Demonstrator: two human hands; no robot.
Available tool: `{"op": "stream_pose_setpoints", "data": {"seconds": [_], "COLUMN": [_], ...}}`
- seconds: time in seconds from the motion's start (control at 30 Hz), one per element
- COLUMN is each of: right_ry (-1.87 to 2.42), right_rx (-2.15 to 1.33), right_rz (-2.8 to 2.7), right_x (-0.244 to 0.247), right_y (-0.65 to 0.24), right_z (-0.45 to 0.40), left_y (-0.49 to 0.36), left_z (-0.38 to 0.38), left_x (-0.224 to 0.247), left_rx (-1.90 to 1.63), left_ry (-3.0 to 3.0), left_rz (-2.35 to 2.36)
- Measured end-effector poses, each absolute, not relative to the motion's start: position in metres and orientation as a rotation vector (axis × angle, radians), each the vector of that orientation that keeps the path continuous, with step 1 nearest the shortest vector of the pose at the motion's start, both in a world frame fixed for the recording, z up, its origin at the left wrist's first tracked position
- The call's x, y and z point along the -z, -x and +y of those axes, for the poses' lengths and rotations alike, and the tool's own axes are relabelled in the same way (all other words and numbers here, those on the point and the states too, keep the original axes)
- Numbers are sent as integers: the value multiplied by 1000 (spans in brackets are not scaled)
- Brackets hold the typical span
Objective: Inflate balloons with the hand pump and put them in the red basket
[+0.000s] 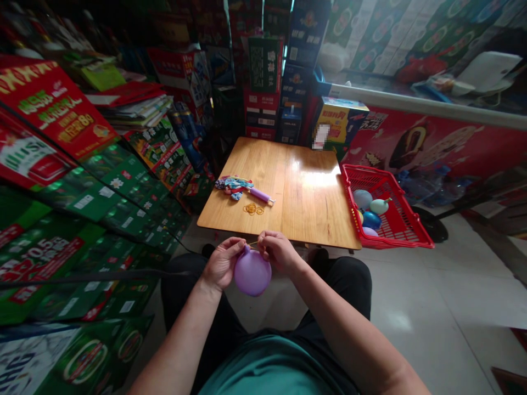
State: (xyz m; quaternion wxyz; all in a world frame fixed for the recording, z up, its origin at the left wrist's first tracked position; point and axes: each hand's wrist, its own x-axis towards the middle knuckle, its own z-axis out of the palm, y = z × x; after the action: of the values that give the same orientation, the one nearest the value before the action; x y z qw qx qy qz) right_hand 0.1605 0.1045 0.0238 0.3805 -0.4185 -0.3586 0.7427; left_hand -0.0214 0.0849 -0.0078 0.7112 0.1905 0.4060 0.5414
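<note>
Stacked cartons [265,63] crowded the room around a wooden table [304,214], and just short of its near edge was the inflated purple balloon [252,274]. The left hand [224,260] pinched its neck, fingers closed; the right hand [279,251] gripped a thin yellow band [252,243], stretched close to that neck, though whether it looped it was too small to tell. Binding the neck looked like the step in hand, and the next move seemed to call for a firm left pinch while the band was wound round. Beyond, on the table, lay rubber bands [251,208], a purple pump [261,195] and limp balloons [234,185]; to the right, a red basket [405,219] held inflated balloons [371,220]
</note>
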Motion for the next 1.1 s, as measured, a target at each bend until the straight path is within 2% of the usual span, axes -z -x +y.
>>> {"op": "stream_pose_setpoints", "data": {"seconds": [0.23, 0.53, 0.8, 1.1], "right_ry": [1233, 1209, 1231, 1176], "right_rx": [-2000, -2210, -2206, -2189], "right_rz": [-927, -836, -774, -776], "right_x": [-24, -19, -14, -11], "right_y": [-158, -167, -168, -168], "right_z": [108, 124, 123, 112], "left_y": [11, 7, 13, 11], "left_z": [84, 80, 76, 74], "left_x": [9, 1, -8, 0], "left_rx": [-1255, -1256, -1145, -1094], "left_ry": [-462, -854, -1264, -1022], "left_rz": [960, 1029, 1045, 1044]}}
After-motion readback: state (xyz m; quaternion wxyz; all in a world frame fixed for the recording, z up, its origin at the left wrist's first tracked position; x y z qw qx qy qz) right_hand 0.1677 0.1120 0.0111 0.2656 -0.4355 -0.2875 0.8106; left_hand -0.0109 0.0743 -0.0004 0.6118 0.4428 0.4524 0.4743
